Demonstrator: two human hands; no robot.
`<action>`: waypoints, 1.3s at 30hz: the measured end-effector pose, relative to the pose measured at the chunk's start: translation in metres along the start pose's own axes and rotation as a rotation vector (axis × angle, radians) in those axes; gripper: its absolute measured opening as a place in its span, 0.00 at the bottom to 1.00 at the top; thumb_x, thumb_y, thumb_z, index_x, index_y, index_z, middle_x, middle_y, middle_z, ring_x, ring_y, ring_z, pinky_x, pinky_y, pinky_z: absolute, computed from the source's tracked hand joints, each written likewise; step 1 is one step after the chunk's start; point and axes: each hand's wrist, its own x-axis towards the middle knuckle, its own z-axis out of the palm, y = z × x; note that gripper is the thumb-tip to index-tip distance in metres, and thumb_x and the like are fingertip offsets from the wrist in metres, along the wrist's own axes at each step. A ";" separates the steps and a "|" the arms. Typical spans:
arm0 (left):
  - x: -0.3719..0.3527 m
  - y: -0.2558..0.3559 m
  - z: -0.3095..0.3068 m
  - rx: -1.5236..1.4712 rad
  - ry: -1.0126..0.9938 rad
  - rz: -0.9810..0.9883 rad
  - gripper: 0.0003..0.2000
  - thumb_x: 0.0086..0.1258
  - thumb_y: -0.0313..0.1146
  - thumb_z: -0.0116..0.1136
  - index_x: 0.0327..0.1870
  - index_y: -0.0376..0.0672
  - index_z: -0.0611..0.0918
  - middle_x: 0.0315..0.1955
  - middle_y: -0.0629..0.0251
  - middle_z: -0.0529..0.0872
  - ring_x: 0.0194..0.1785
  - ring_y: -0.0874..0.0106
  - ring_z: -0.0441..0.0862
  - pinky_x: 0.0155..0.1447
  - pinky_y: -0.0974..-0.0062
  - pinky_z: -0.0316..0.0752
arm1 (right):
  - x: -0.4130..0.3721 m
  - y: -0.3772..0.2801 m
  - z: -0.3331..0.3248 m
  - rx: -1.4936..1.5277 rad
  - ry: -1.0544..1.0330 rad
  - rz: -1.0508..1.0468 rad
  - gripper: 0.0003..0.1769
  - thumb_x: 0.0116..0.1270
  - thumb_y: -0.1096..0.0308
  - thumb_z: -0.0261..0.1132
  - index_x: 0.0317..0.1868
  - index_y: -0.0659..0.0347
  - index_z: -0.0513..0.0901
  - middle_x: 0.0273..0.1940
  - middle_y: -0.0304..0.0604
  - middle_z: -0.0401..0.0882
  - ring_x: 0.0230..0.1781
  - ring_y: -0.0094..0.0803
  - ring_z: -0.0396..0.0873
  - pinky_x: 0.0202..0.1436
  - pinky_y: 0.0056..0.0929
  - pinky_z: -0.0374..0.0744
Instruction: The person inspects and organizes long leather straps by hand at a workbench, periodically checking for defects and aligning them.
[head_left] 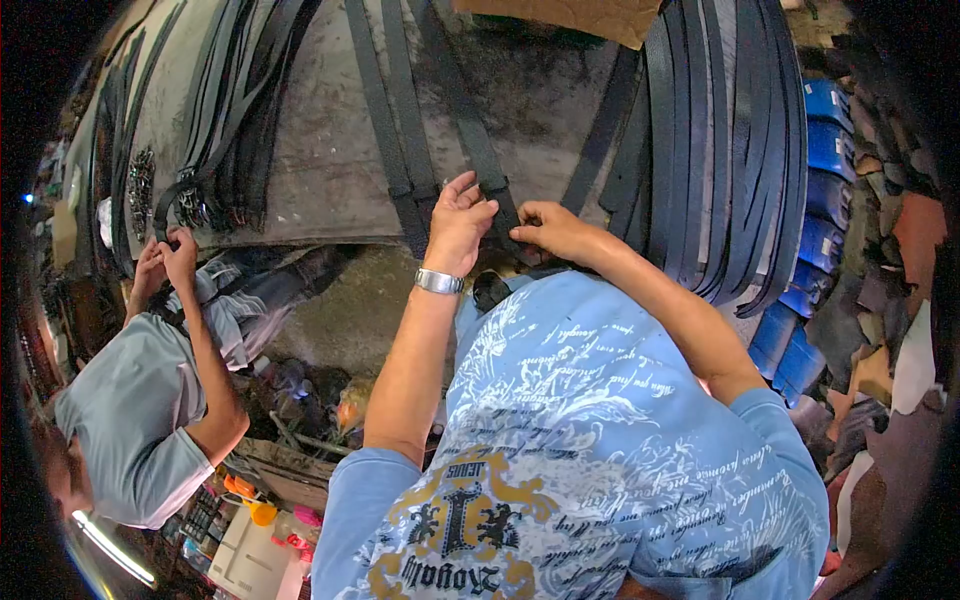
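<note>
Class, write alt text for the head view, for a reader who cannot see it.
A person's left hand and right hand work at a dark strap on a stained table draped with many more straps. At the left, a co-worker handles another strap.

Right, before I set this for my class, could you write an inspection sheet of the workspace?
Surface: worktable, grey, visibly stained.
Job's things: black strap between the hands; two more straps beside it.
Clutter: black strap bundles at left and right; cardboard at the far edge.
Grippers: bare left hand and right hand, both at the strap; firmness of grip cannot be told.
Cables: nothing seen.
Surroundings: co-worker at left, blue containers and sheet scraps at right, lit tube at lower left.
</note>
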 end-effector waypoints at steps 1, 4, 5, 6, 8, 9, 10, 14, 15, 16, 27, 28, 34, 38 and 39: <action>0.001 -0.002 0.000 -0.012 -0.006 0.006 0.33 0.63 0.18 0.62 0.70 0.40 0.65 0.61 0.58 0.77 0.48 0.74 0.80 0.46 0.77 0.76 | -0.001 -0.001 0.000 -0.016 0.007 0.010 0.15 0.62 0.59 0.71 0.32 0.62 0.77 0.25 0.42 0.78 0.26 0.28 0.76 0.29 0.33 0.75; -0.005 -0.009 0.002 -0.024 0.007 -0.002 0.31 0.62 0.17 0.61 0.69 0.38 0.66 0.58 0.59 0.80 0.46 0.75 0.80 0.43 0.79 0.75 | -0.010 0.001 0.003 -0.006 0.004 0.013 0.16 0.61 0.60 0.71 0.31 0.63 0.77 0.26 0.42 0.78 0.27 0.28 0.75 0.30 0.33 0.75; -0.004 -0.008 0.004 -0.025 0.010 0.007 0.31 0.62 0.17 0.61 0.68 0.38 0.66 0.57 0.59 0.80 0.46 0.75 0.80 0.42 0.80 0.75 | -0.008 0.002 0.001 -0.002 0.005 -0.005 0.16 0.61 0.60 0.71 0.31 0.63 0.77 0.26 0.42 0.78 0.27 0.28 0.75 0.30 0.33 0.75; -0.003 0.000 0.004 0.006 0.038 0.023 0.30 0.62 0.17 0.61 0.67 0.37 0.67 0.57 0.59 0.81 0.44 0.75 0.80 0.39 0.80 0.74 | 0.004 0.007 0.002 -0.039 -0.006 -0.052 0.16 0.60 0.59 0.71 0.30 0.63 0.78 0.26 0.43 0.78 0.28 0.28 0.75 0.33 0.34 0.75; -0.003 -0.005 0.003 0.078 0.097 0.007 0.29 0.60 0.17 0.61 0.66 0.35 0.68 0.56 0.56 0.81 0.42 0.75 0.80 0.36 0.79 0.74 | -0.002 0.000 0.001 -0.084 -0.047 -0.015 0.13 0.62 0.61 0.70 0.35 0.64 0.82 0.30 0.45 0.83 0.33 0.29 0.79 0.39 0.35 0.77; -0.004 -0.006 0.001 0.114 0.128 0.011 0.29 0.60 0.17 0.61 0.65 0.35 0.69 0.56 0.55 0.81 0.41 0.75 0.80 0.36 0.78 0.73 | -0.003 0.002 0.001 -0.105 -0.083 -0.010 0.13 0.63 0.61 0.69 0.38 0.64 0.84 0.32 0.45 0.85 0.35 0.30 0.80 0.40 0.34 0.78; 0.000 -0.009 -0.005 0.155 0.148 0.022 0.29 0.59 0.17 0.61 0.64 0.35 0.70 0.56 0.54 0.82 0.42 0.73 0.81 0.37 0.78 0.74 | -0.003 0.006 0.004 -0.098 -0.090 -0.002 0.13 0.64 0.61 0.68 0.40 0.64 0.84 0.34 0.45 0.86 0.36 0.30 0.80 0.41 0.33 0.79; 0.012 0.011 -0.030 0.288 0.255 0.105 0.27 0.56 0.17 0.63 0.61 0.38 0.75 0.58 0.55 0.81 0.39 0.76 0.81 0.30 0.82 0.72 | -0.013 -0.009 0.002 -0.055 -0.103 0.098 0.14 0.68 0.61 0.64 0.43 0.64 0.84 0.38 0.44 0.86 0.37 0.31 0.83 0.43 0.32 0.80; 0.013 0.022 -0.040 0.321 0.263 0.158 0.26 0.56 0.17 0.62 0.60 0.38 0.77 0.58 0.54 0.81 0.44 0.73 0.82 0.38 0.79 0.76 | -0.016 -0.011 0.001 -0.087 -0.091 0.083 0.14 0.69 0.61 0.64 0.43 0.64 0.84 0.38 0.44 0.86 0.36 0.30 0.83 0.42 0.32 0.80; 0.007 0.038 -0.050 0.368 0.261 0.234 0.26 0.57 0.17 0.61 0.60 0.38 0.76 0.58 0.53 0.81 0.47 0.72 0.81 0.44 0.77 0.77 | -0.018 -0.014 -0.002 -0.076 -0.126 0.105 0.15 0.71 0.60 0.62 0.47 0.63 0.82 0.41 0.44 0.86 0.37 0.30 0.82 0.40 0.31 0.80; -0.025 0.023 -0.134 0.366 0.442 0.129 0.24 0.61 0.22 0.66 0.60 0.37 0.76 0.54 0.58 0.83 0.41 0.75 0.82 0.37 0.77 0.76 | -0.025 -0.019 -0.006 -0.004 -0.123 0.185 0.16 0.72 0.61 0.60 0.53 0.62 0.78 0.41 0.43 0.85 0.35 0.29 0.82 0.33 0.30 0.78; -0.024 0.021 -0.135 0.326 0.423 0.140 0.24 0.61 0.23 0.67 0.60 0.38 0.77 0.53 0.59 0.83 0.40 0.76 0.82 0.37 0.78 0.76 | -0.026 -0.023 -0.007 -0.029 -0.122 0.173 0.16 0.72 0.61 0.60 0.53 0.62 0.78 0.41 0.43 0.85 0.36 0.29 0.82 0.33 0.30 0.78; -0.029 0.020 -0.140 0.287 0.416 0.113 0.24 0.61 0.25 0.67 0.60 0.35 0.77 0.54 0.57 0.84 0.45 0.73 0.83 0.41 0.76 0.76 | -0.023 -0.020 -0.004 -0.122 -0.199 0.234 0.22 0.74 0.56 0.59 0.61 0.62 0.75 0.47 0.42 0.83 0.42 0.28 0.78 0.42 0.31 0.79; -0.025 0.019 -0.143 0.286 0.389 0.112 0.23 0.62 0.25 0.68 0.60 0.36 0.77 0.53 0.60 0.84 0.43 0.75 0.82 0.39 0.77 0.76 | -0.019 -0.018 -0.006 -0.114 -0.190 0.208 0.21 0.74 0.56 0.59 0.59 0.61 0.76 0.46 0.41 0.83 0.41 0.28 0.79 0.39 0.31 0.79; -0.024 0.018 -0.145 0.280 0.384 0.114 0.23 0.61 0.25 0.68 0.59 0.37 0.77 0.51 0.62 0.84 0.41 0.77 0.81 0.37 0.79 0.75 | -0.019 -0.019 -0.004 -0.112 -0.169 0.193 0.20 0.73 0.57 0.60 0.58 0.61 0.77 0.43 0.40 0.84 0.40 0.28 0.80 0.37 0.30 0.79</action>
